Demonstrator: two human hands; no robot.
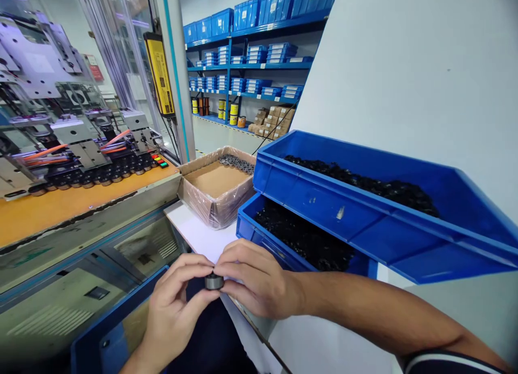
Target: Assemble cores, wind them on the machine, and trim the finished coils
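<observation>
Between the fingertips of both hands is a small round metal ring [214,281] with a black part at its top. My left hand [176,304] pinches it from the left with thumb and fingers. From the right, my right hand [257,279] closes on the same ring, its fingertips covering part of the black top. The ring is held above the gap in front of the white table [188,221]. Beyond my right hand, a lower blue bin [246,223] holds many small black parts [303,236].
Over the lower bin, an upper blue bin [364,217] of black parts [364,185] juts toward me. A plastic-lined cardboard box [202,201] contains metal rings [238,162]. At left, a machine's orange bench [81,206] bears a row of round parts [105,177]. Blue shelves [259,66] stand behind.
</observation>
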